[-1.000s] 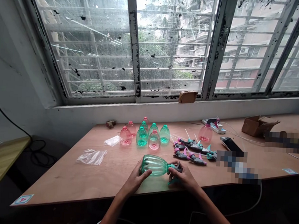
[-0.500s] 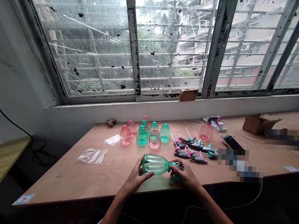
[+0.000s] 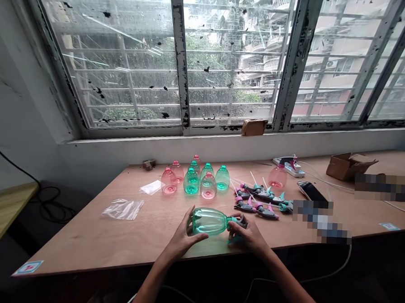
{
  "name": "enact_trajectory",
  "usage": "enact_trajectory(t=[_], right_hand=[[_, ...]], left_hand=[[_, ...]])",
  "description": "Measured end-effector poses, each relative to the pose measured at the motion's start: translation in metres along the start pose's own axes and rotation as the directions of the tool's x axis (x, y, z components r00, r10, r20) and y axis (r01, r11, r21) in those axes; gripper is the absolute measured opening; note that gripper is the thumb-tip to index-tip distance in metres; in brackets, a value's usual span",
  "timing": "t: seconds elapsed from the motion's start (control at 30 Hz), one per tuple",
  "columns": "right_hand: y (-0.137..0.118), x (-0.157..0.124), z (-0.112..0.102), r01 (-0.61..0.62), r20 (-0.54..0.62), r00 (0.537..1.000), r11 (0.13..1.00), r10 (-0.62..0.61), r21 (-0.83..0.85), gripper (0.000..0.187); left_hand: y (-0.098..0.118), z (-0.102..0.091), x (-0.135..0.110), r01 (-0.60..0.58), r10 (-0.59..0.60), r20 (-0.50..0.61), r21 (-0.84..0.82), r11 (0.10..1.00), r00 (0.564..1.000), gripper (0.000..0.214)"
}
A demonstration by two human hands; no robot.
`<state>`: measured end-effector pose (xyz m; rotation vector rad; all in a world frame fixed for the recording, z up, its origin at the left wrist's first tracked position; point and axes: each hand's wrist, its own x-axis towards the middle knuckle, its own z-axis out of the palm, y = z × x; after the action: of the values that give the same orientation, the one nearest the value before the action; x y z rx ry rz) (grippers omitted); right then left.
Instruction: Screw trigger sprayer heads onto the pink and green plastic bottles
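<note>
A clear green spray bottle (image 3: 208, 221) lies sideways in the air above the front edge of the table, its neck pointing right. My left hand (image 3: 183, 236) is wrapped round its base end. At the neck, my right hand (image 3: 249, 235) grips the grey and teal trigger spray head (image 3: 237, 222); the fingers hide part of it. Further back stand several open bottles, among them a green bottle (image 3: 191, 181) and a pink bottle (image 3: 208, 186). Loose trigger spray heads (image 3: 259, 200) with white tubes lie in a pile to the right.
A pink bottle with a spray head (image 3: 277, 176) stands near a power strip (image 3: 298, 172). A phone (image 3: 312, 193) and a cardboard box (image 3: 347, 167) are to the right. Plastic bags (image 3: 123, 209) lie on the left of the wooden table (image 3: 92, 236).
The view has shifted very slightly. Both hands keep hold of the green bottle and its spray head in nearly the same position.
</note>
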<state>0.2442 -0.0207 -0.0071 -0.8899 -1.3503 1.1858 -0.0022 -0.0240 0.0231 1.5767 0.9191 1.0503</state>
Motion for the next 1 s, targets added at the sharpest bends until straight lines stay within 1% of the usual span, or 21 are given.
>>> enact_trajectory(t=[0.17,0.23,0.33,0.4,0.67,0.87,0.93,1.0], right_hand=[[0.001,0.000,0.000,0.000,-0.001,1.000,1.000,0.000,0.012,0.041],[0.000,-0.001,0.000,0.003,0.001,1.000,1.000,-0.003,0.014,0.040],[0.000,-0.001,0.001,0.003,0.009,1.000,1.000,-0.004,0.013,0.039],[-0.001,-0.001,0.001,0.004,0.013,1.000,1.000,-0.004,0.010,0.039],[0.000,-0.001,0.002,0.011,0.003,1.000,1.000,-0.011,0.015,0.037],[-0.003,-0.002,0.002,0.006,0.002,1.000,1.000,-0.006,0.019,0.038],[-0.004,-0.002,0.003,0.006,0.000,1.000,1.000,-0.006,0.020,0.038],[-0.005,-0.003,0.003,0.010,-0.002,1.000,1.000,-0.010,0.020,0.038]], left_hand=[[-0.002,0.000,0.000,-0.025,0.025,0.020,0.007,1.000,0.999,0.101],[0.000,0.000,0.000,-0.027,0.027,0.014,0.017,0.999,1.000,0.097],[0.002,-0.001,0.001,-0.011,0.011,-0.012,0.026,1.000,1.000,0.082],[0.004,-0.001,0.001,-0.001,0.001,-0.020,0.029,1.000,1.000,0.081],[0.007,0.000,-0.003,-0.020,0.020,0.021,0.014,1.000,1.000,0.097],[0.006,0.000,-0.001,-0.008,0.008,0.005,0.030,1.000,1.000,0.076],[0.007,0.000,-0.001,-0.013,0.012,0.011,0.037,0.999,1.000,0.077],[0.008,0.000,-0.003,-0.017,0.017,0.016,0.042,0.999,1.000,0.085]])
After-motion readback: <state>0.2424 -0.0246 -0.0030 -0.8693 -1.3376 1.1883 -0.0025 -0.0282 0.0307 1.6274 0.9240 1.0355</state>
